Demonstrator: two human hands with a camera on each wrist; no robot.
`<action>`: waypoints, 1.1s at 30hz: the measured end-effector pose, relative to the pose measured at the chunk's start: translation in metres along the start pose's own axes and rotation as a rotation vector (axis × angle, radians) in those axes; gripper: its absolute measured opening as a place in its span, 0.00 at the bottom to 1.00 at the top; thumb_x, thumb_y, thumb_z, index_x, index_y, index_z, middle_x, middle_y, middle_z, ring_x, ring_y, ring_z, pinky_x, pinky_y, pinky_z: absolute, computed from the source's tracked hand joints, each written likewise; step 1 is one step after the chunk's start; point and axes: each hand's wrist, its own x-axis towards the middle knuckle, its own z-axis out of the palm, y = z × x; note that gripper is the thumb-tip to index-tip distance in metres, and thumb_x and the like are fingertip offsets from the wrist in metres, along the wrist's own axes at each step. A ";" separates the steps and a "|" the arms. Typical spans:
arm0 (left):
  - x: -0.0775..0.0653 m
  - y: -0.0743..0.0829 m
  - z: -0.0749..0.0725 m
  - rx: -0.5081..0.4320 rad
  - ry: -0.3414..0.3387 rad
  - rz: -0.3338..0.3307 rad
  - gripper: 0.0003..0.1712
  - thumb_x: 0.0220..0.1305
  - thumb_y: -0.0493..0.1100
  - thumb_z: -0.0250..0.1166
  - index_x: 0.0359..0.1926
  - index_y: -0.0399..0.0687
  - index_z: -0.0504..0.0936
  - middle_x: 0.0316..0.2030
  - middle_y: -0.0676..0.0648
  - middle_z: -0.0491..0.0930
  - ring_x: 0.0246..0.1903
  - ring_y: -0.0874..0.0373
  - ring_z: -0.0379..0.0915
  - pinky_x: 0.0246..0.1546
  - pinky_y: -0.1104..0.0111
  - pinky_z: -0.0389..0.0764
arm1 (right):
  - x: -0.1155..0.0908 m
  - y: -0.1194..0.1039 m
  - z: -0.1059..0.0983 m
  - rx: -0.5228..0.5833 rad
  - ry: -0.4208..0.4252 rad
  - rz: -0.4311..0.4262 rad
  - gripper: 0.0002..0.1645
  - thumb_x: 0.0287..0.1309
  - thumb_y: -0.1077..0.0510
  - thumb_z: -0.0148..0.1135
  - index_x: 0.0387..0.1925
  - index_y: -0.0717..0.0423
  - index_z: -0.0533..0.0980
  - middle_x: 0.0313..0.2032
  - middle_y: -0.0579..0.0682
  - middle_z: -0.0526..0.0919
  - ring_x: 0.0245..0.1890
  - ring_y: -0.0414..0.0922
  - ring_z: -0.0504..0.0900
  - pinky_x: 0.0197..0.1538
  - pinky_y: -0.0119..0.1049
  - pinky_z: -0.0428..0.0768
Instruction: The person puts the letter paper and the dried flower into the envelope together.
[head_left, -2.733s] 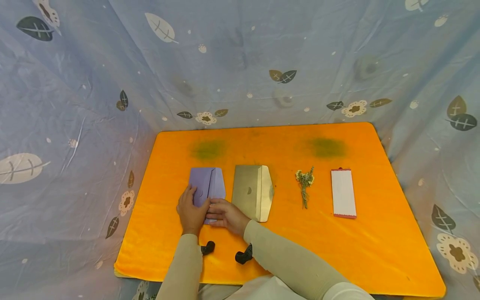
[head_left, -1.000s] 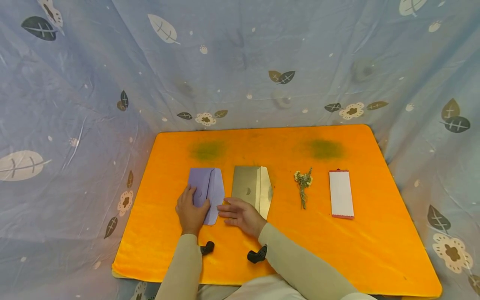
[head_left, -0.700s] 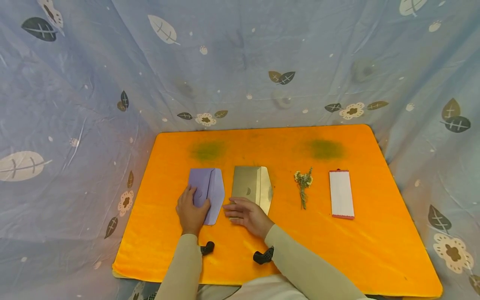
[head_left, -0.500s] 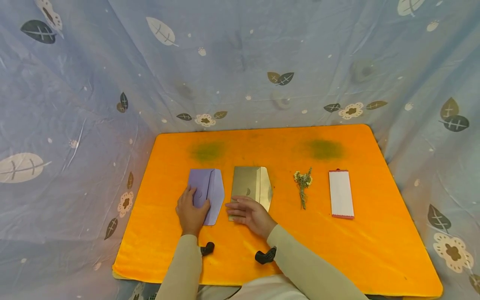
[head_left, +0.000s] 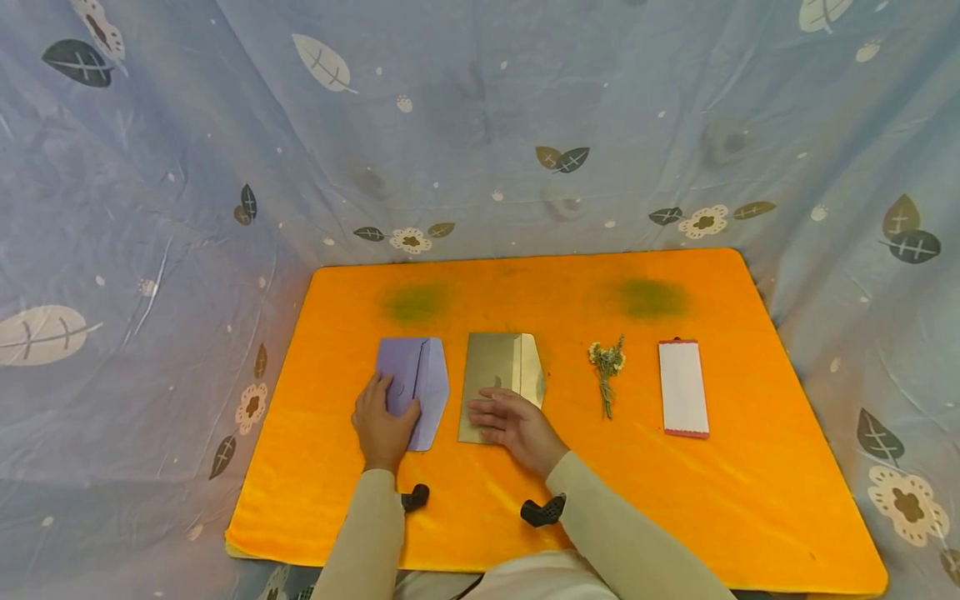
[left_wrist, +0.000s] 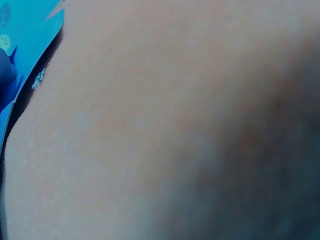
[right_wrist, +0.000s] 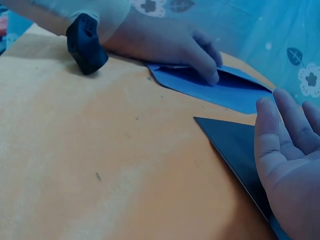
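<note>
A purple envelope lies on the left of the table with its flap spread to the right. My left hand grips it across the lower half, fingers on the left side and thumb by the mouth. In the right wrist view this mouth gapes slightly beside the thumb. Right of it lies a gold envelope, also with its flap out to the right. My right hand is over the gold envelope's lower part, fingers loosely extended and holding nothing. Skin fills most of the left wrist view.
A small bunch of dried flowers lies right of the gold envelope. Farther right is a white pad-like rectangle with red ends. All lie on an orange cloth-covered table, with patterned curtains on three sides.
My right hand has left the purple envelope's flap and moved right, over the gold envelope. The left hand stays where it was on the purple envelope.
</note>
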 end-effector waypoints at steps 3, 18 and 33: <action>0.000 -0.001 0.001 -0.001 0.003 0.005 0.39 0.62 0.55 0.77 0.71 0.46 0.81 0.79 0.45 0.68 0.76 0.38 0.60 0.70 0.37 0.55 | -0.003 -0.002 -0.003 0.010 0.005 -0.012 0.35 0.87 0.51 0.45 0.80 0.70 0.59 0.68 0.64 0.79 0.66 0.59 0.80 0.63 0.47 0.80; 0.000 -0.003 0.002 0.002 0.020 0.018 0.39 0.61 0.55 0.77 0.70 0.46 0.81 0.78 0.45 0.69 0.75 0.38 0.61 0.69 0.37 0.56 | -0.015 -0.009 -0.020 0.069 -0.052 -0.070 0.38 0.88 0.50 0.44 0.82 0.72 0.53 0.69 0.65 0.78 0.65 0.57 0.81 0.63 0.46 0.80; 0.000 -0.005 0.004 -0.002 0.019 0.014 0.38 0.62 0.54 0.77 0.71 0.46 0.81 0.78 0.45 0.69 0.75 0.38 0.61 0.72 0.38 0.54 | -0.027 -0.015 -0.032 0.087 0.046 -0.091 0.36 0.88 0.49 0.44 0.80 0.72 0.57 0.63 0.60 0.82 0.62 0.56 0.81 0.62 0.47 0.80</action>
